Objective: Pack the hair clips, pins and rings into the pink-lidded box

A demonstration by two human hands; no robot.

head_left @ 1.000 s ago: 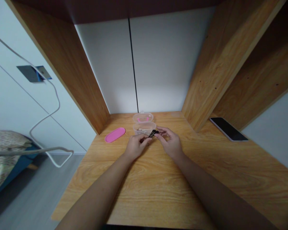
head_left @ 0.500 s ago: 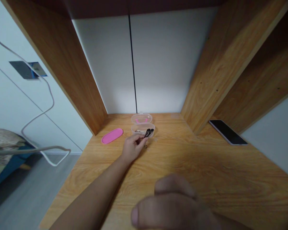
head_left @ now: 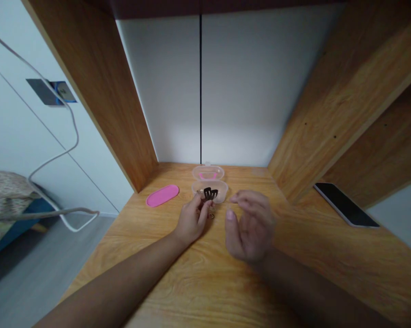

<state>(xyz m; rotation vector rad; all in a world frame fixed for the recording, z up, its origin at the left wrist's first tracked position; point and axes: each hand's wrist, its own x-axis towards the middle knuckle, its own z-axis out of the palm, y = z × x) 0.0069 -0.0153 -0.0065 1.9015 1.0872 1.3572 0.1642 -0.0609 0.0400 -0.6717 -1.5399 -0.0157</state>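
In the head view, the left hand [head_left: 191,219] is seen resting low over the light wooden tabletop [head_left: 198,282], its thumb and fingertips pressed together on the small black metal hair clips [head_left: 210,193]. The clips are held up just in front of the clear plastic hinged box [head_left: 219,187], at its near rim; whether they touch it cannot be told. The box stands open at the back of the tabletop, its lid [head_left: 208,173] laid back toward the white wall, with something pink showing inside the lid and a pale item, too small to identify, in the lower half.

The right hand [head_left: 251,225] is held just above the tabletop, beside the left, palm turned inward, fingers loosely spread and slightly curled; nothing is gripped in it.

A pink oval plastic piece [head_left: 162,195] lies flat to the left of the box, apart from both hands. A black smartphone [head_left: 345,205] lies well apart on the right.

As far as can be judged, the box has been opened and the clips are in hand; they are neither set down nor laid inside, and the pink piece is untouched.
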